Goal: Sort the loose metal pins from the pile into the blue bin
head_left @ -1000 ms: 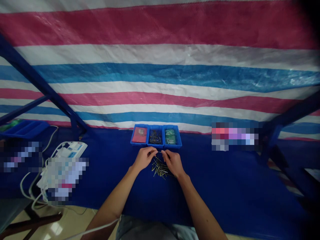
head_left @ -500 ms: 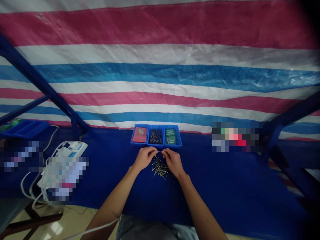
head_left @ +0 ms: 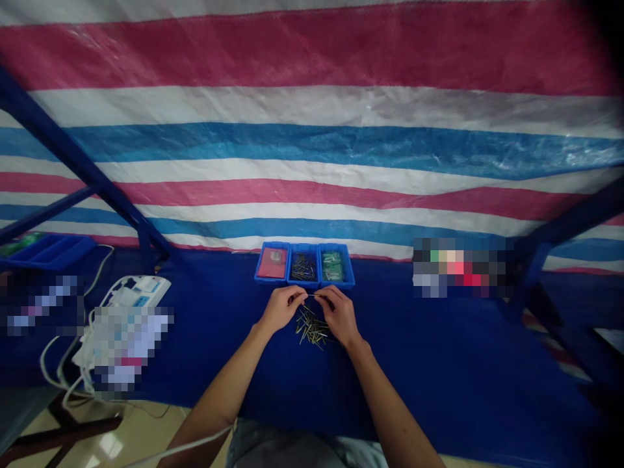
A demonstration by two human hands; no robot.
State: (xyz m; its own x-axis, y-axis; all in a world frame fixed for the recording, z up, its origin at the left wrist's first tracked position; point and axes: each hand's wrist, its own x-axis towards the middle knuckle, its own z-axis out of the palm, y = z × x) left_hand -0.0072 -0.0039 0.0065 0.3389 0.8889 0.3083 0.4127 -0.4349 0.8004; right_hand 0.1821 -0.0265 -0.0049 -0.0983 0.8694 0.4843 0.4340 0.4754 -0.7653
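Over blue table cover (head_left: 439, 351), both hands sit close together just above loose pile of metal pins (head_left: 312, 328). L hand (head_left: 281, 309) & R hand (head_left: 340, 316) each in a narrow pinch on one thin pin (head_left: 312, 296), held roughly level between them, above the pile. Just past the hands, 3 blue trays in a row: left tray (head_left: 273, 246) w/ red packet (head_left: 272, 263), middle tray (head_left: 303, 247) w/ dark pins (head_left: 303, 266), right tray (head_left: 347, 273) w/ green packets (head_left: 332, 266). Striped tarp (head_left: 312, 156) behind. White device (head_left: 141, 283) well off to the left.
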